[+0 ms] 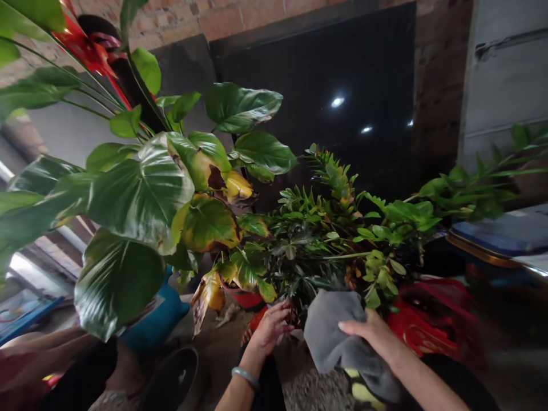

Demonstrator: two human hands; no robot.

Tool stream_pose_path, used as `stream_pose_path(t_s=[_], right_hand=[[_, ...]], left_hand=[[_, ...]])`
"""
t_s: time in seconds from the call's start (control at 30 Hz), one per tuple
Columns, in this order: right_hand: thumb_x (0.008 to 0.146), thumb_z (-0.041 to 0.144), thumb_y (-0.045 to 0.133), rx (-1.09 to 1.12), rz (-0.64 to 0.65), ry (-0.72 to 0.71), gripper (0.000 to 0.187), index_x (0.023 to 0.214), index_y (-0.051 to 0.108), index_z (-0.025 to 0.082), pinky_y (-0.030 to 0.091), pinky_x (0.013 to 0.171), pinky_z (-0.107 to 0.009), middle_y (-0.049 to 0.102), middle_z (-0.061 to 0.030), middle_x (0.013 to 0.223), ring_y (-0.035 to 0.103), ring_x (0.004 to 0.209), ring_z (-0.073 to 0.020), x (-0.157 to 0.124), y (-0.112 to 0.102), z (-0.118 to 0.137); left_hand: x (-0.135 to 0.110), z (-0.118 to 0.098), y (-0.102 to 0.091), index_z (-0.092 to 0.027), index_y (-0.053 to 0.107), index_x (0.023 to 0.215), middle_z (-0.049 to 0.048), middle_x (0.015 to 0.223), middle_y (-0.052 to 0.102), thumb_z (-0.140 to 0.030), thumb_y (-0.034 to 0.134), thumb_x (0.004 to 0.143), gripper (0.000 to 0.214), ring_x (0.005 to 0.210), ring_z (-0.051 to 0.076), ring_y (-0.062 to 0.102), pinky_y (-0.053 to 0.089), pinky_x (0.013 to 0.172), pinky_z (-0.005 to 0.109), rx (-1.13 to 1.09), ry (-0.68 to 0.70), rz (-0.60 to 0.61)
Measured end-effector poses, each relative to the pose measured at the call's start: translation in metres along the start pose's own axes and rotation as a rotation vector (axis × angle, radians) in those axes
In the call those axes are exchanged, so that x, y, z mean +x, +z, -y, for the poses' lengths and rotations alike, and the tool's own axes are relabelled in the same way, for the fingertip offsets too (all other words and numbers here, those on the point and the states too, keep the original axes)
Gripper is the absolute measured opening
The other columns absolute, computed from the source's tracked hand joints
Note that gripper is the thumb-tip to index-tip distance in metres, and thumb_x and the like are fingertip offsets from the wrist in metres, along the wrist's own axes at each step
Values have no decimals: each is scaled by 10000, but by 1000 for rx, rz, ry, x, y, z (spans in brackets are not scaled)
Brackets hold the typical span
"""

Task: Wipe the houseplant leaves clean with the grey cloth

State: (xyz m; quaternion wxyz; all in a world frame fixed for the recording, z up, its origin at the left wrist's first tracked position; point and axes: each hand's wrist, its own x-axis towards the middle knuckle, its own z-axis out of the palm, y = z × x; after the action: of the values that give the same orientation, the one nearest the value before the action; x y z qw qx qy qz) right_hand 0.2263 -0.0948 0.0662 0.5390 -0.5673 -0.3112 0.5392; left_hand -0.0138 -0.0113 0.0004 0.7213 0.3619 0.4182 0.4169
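My right hand [369, 331] grips a grey cloth [331, 325], its thumb lying on top and the cloth hanging down in folds. Nothing shows in my left hand [272, 328], whose fingers are loosely apart and slightly bent near the base of the leafy plants. A pale bangle [245, 377] circles that wrist. Just beyond both hands grows a dense green potted plant [308, 245]. To the left, a large broad-leaved plant [141, 188] has several yellow and brown-edged leaves. Its lowest withered leaf [209, 294] hangs left of my left hand.
A red plastic bag [428, 319] lies right of my right hand. At lower left are another person's arm [38, 354], a blue bag-like object [156, 317] and a dark round container [173, 377]. Behind the plants, a glossy black panel [317, 85] leans against the brick wall [226, 23].
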Motion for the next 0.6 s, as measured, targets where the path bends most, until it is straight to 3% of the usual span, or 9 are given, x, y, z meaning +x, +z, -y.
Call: stream_pose_path(t_s=[0.1, 0.2, 0.27, 0.33, 0.4, 0.47, 0.53, 0.6], right_hand=[[465, 356, 848, 23, 52, -84, 374, 774, 731, 179, 577, 620, -360, 782, -72, 709, 734, 680, -297, 11, 17, 43], [506, 338, 846, 145, 55, -121, 344, 792, 727, 191, 589, 652, -342, 786, -50, 717, 739, 698, -274, 34, 38, 78], [522, 309, 818, 179, 23, -46, 266, 737, 709, 196, 583, 589, -342, 762, -44, 636, 724, 623, -261, 40, 44, 71], [508, 278, 801, 141, 9, 34, 214, 670, 695, 185, 566, 526, -350, 735, -58, 567, 701, 549, -262, 31, 44, 43], [478, 252, 804, 87, 33, 88, 236, 674, 704, 167, 570, 549, -355, 747, -80, 596, 708, 565, -270, 11, 40, 11], [462, 249, 826, -4, 83, 86, 303, 727, 703, 169, 573, 611, -345, 766, -69, 668, 726, 658, -271, -7, 39, -4], [458, 255, 855, -93, 156, -22, 354, 766, 700, 172, 566, 659, -332, 774, -54, 733, 726, 744, -267, -15, 46, 5], [478, 278, 873, -153, 231, -165, 360, 778, 705, 171, 560, 683, -328, 776, -50, 777, 720, 791, -268, -8, 57, 29]], left_hand=[[-3, 4, -11, -141, 776, 904, 145, 1087, 707, -353, 901, 523, 454, 838, 213, 635, 482, 694, 318, -12, 12, 28], [-3, 10, -14, -149, 775, 939, 152, 1149, 696, -369, 907, 509, 501, 835, 212, 633, 473, 673, 306, -46, -3, 12], [-2, 13, -14, -152, 770, 969, 151, 1166, 693, -359, 904, 508, 523, 843, 222, 640, 480, 691, 321, -60, -4, 4], [0, 15, -15, -148, 769, 949, 139, 1104, 711, -370, 896, 512, 506, 845, 229, 646, 489, 705, 332, -66, 2, -4], [1, 16, -16, -146, 767, 892, 122, 1007, 733, -385, 886, 513, 464, 857, 238, 652, 497, 727, 337, -82, -1, -25], [1, 17, -17, -159, 760, 834, 103, 941, 749, -365, 876, 500, 409, 938, 270, 656, 508, 786, 354, -116, -6, -76], [0, 18, -18, -191, 748, 782, 79, 911, 759, -308, 864, 489, 336, 1059, 304, 635, 503, 860, 368, -138, 0, -137], [-1, 18, -18, -219, 731, 741, 56, 864, 757, -263, 848, 497, 274, 1089, 307, 625, 501, 866, 366, -142, 30, -172]])
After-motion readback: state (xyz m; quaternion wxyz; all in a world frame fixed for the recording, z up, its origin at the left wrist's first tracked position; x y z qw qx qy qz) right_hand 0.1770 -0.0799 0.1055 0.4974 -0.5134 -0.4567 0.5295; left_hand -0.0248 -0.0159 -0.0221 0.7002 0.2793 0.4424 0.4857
